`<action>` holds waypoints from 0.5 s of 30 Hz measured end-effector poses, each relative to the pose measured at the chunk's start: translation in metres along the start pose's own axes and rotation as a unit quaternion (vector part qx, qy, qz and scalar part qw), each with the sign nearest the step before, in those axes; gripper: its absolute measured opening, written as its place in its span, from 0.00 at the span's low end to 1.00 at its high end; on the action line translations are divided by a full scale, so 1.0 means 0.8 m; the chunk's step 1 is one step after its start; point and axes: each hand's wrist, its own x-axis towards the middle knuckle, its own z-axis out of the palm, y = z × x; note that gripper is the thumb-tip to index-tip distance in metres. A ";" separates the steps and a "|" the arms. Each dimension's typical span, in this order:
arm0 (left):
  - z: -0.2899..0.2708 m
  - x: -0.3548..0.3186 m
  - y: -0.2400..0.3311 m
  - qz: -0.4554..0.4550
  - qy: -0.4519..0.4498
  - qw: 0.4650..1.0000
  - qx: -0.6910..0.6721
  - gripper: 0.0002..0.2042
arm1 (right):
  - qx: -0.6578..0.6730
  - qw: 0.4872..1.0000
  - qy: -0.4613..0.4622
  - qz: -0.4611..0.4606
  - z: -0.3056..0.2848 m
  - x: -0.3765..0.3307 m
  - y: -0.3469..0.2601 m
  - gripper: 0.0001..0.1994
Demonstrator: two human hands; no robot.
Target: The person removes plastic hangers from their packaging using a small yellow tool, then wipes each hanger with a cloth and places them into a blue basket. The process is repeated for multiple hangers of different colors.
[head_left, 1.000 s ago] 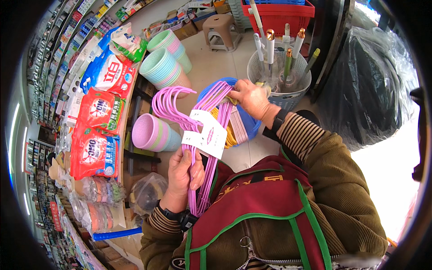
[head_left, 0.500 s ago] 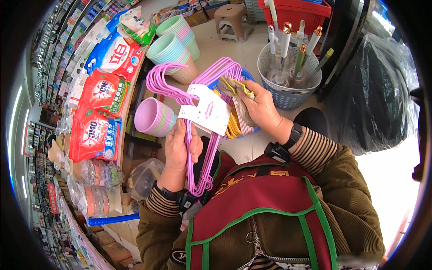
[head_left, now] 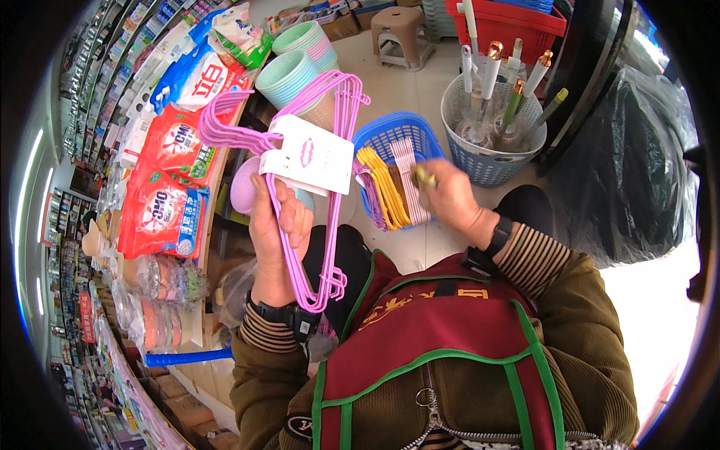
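A bundle of pink-purple clothes hangers (head_left: 331,217) is in my left hand (head_left: 279,238), whose fingers wrap round its near bars. A white card label (head_left: 319,156) spans the bundle, with the hooks out to the left. My right hand (head_left: 454,196) is closed on a grey cloth (head_left: 424,180) with a yellow edge, blurred and mostly covered by the fingers. Just left of that hand, a blue basket (head_left: 401,129) on the floor holds yellow hangers (head_left: 385,187) and pale pink hangers (head_left: 409,180).
Detergent bags (head_left: 160,214) line a shelf on the left. Stacked pastel baskets (head_left: 289,79) stand beyond the hangers. A grey-blue basket (head_left: 487,161) of long-handled items is at the right, near a large black plastic-covered bundle (head_left: 637,165). A brown stool (head_left: 401,37) stands at the back.
The hanger bundle has moved left and up with my left hand. My right hand, with the cloth, has come away from the label and down to the right, uncovering the blue basket.
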 end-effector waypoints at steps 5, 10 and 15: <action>0.017 0.005 -0.026 -0.052 0.053 0.996 0.039 0.23 | 0.169 0.970 0.084 -0.155 0.006 0.045 -0.084 0.15; 0.018 0.003 -0.027 -0.045 0.045 0.996 0.061 0.22 | 0.109 0.973 -0.036 -0.201 0.026 0.018 -0.088 0.17; -0.001 0.012 -0.015 -0.002 0.107 0.990 0.091 0.22 | 0.113 0.991 -0.070 0.006 0.025 -0.006 -0.048 0.09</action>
